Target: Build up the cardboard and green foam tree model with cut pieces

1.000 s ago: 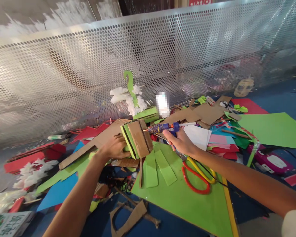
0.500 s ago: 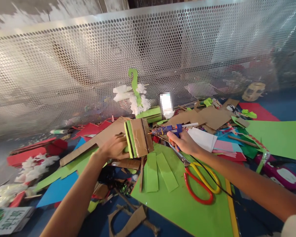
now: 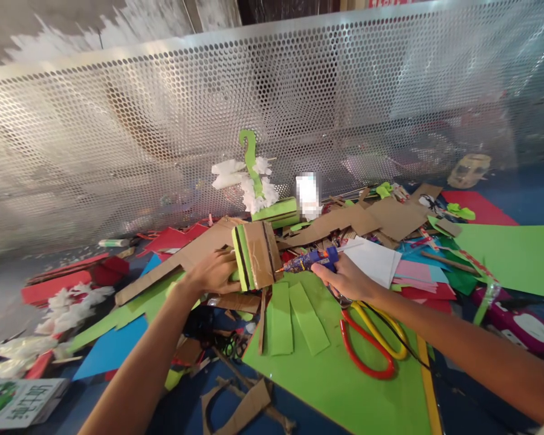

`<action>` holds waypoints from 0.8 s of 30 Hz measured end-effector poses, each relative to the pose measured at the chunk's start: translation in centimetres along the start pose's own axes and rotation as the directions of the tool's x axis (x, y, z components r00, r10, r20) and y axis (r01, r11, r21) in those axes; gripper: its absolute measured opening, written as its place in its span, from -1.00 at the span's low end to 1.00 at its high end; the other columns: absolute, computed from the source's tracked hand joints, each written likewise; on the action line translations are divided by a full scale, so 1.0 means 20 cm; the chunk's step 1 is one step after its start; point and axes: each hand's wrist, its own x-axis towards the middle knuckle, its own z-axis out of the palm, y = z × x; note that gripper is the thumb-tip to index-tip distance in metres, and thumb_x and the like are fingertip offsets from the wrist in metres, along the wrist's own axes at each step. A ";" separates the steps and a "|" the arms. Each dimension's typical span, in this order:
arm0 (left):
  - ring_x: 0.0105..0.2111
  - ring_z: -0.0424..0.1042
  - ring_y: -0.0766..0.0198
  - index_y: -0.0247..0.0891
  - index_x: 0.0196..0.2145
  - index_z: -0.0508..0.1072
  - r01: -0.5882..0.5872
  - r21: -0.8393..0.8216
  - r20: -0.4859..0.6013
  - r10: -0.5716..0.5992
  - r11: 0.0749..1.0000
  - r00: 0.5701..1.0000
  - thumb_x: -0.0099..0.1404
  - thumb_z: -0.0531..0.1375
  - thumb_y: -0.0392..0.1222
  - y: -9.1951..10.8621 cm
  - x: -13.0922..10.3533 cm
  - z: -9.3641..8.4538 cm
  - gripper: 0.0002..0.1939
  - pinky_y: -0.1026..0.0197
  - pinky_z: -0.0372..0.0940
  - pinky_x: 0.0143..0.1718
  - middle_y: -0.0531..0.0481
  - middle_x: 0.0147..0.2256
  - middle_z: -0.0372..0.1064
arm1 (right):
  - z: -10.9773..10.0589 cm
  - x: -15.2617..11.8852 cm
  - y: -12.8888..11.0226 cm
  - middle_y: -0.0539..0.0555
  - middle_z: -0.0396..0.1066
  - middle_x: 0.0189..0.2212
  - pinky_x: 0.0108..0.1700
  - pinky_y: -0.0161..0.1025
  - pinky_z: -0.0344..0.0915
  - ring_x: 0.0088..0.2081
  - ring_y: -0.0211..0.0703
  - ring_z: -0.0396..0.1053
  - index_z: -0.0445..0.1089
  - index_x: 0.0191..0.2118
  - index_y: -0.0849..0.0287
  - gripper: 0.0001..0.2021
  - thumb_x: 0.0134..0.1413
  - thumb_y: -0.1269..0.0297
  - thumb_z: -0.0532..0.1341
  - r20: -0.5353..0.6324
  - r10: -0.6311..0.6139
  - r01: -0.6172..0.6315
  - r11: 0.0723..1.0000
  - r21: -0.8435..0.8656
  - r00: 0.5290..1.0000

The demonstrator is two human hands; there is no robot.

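Note:
My left hand [image 3: 216,271] grips the left side of a small cardboard box [image 3: 260,254] with green and dark stripes on its edge. In my right hand [image 3: 338,273] is a blue glue gun [image 3: 310,260], its orange tip at the box's lower right edge. Two green paper strips [image 3: 281,317] lie below the box on a large green sheet [image 3: 344,380]. Scissors with red and yellow handles [image 3: 367,338] rest on that sheet, just under my right hand.
Behind the work stands a perforated metal barrier [image 3: 185,133]. A green hook-shaped piece with white paper tufts [image 3: 256,181] stands before it. Cardboard scraps [image 3: 390,217] and coloured paper surround the hands. A purple device [image 3: 521,320] lies at right, a printed carton [image 3: 22,402] at lower left.
My right hand has lowered the glue gun, so its tip has moved from the upper part of the box's right side to its lower edge. My left hand still holds the box.

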 end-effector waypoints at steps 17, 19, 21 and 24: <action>-0.51 0.43 0.14 -0.20 -0.51 0.44 -0.105 0.087 -0.174 0.119 0.991 0.978 0.35 0.25 0.14 0.05 0.02 -0.02 -0.59 0.10 0.27 -0.38 -0.06 -0.54 0.40 | 0.01 0.22 -0.04 -0.10 0.30 -0.63 -0.69 -0.37 0.19 -0.74 -0.34 0.23 0.46 -0.31 0.16 -0.43 0.24 -0.34 0.19 -0.172 -0.023 0.063 0.972 0.227 0.985; -0.52 0.42 0.14 -0.20 -0.52 0.44 -0.105 0.093 -0.182 0.120 0.990 0.976 0.33 0.26 0.15 0.05 0.02 -0.01 -0.58 0.09 0.27 -0.39 -0.06 -0.54 0.39 | 0.01 0.22 -0.04 -0.10 0.30 -0.63 -0.69 -0.38 0.20 -0.74 -0.35 0.23 0.45 -0.32 0.17 -0.42 0.21 -0.35 0.21 -0.180 -0.023 0.067 0.968 0.242 0.983; -0.52 0.42 0.14 -0.21 -0.51 0.44 -0.102 0.088 -0.172 0.116 0.991 0.978 0.32 0.27 0.14 0.05 0.03 -0.01 -0.59 0.09 0.28 -0.38 -0.06 -0.54 0.39 | 0.00 0.22 -0.05 -0.09 0.30 -0.64 -0.70 -0.38 0.19 -0.74 -0.35 0.24 0.39 -0.41 0.16 -0.41 0.18 -0.37 0.22 -0.208 -0.010 0.060 0.969 0.238 0.978; -0.50 0.41 0.14 -0.22 -0.49 0.46 -0.106 0.080 -0.153 0.117 0.991 0.981 0.31 0.29 0.12 0.05 0.03 -0.01 -0.62 0.09 0.27 -0.37 -0.06 -0.53 0.39 | 0.01 0.22 -0.06 -0.09 0.28 -0.66 -0.71 -0.37 0.18 -0.75 -0.34 0.23 0.33 -0.47 0.13 -0.40 0.17 -0.38 0.21 -0.251 0.014 0.045 0.973 0.226 0.968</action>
